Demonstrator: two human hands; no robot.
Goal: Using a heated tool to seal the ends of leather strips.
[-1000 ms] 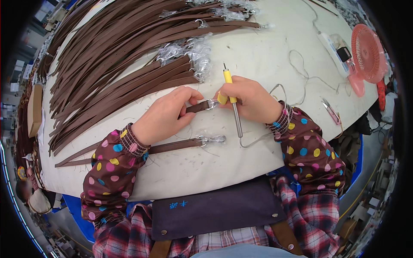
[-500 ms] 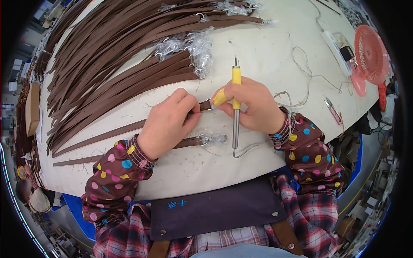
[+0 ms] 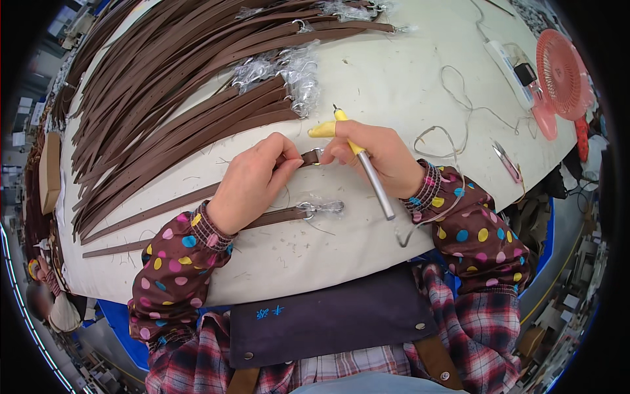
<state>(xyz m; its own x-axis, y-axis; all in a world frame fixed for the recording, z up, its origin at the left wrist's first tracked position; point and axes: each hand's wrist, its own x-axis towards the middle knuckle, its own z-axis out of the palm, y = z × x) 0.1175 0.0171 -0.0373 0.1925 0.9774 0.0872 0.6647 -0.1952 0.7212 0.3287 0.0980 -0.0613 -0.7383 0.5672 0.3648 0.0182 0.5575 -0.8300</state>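
Note:
My left hand (image 3: 252, 177) is closed, pinching a brown strap (image 3: 167, 208) close to its metal-ringed end. In my right hand (image 3: 387, 154) is a corded heat pen (image 3: 357, 150), yellow in the grip with a grey metal rear and a thin dark tip pointing away from me. A yellow finger cot (image 3: 321, 129) covers one digit, which is raised off the strap. Other right fingertips reach the metal ring (image 3: 319, 155) at the strap's end. Nearer me, a second brown strap (image 3: 279, 216) lies partly under my left wrist, its metal end wrapped in clear plastic (image 3: 325, 207).
A large pile of brown straps (image 3: 177, 125) covers the left and back, with plastic-wrapped metal ends (image 3: 302, 79). Toward the right lie thread snips (image 3: 506, 163), a power strip (image 3: 508, 73) and a pink fan (image 3: 561, 75). A grey cord (image 3: 453, 141) loops beside my right wrist.
The heat pen has tilted from upright to slanting, its rear swinging right. The finger with the yellow cot has lifted off the strap's end. My left hand keeps its pinch.

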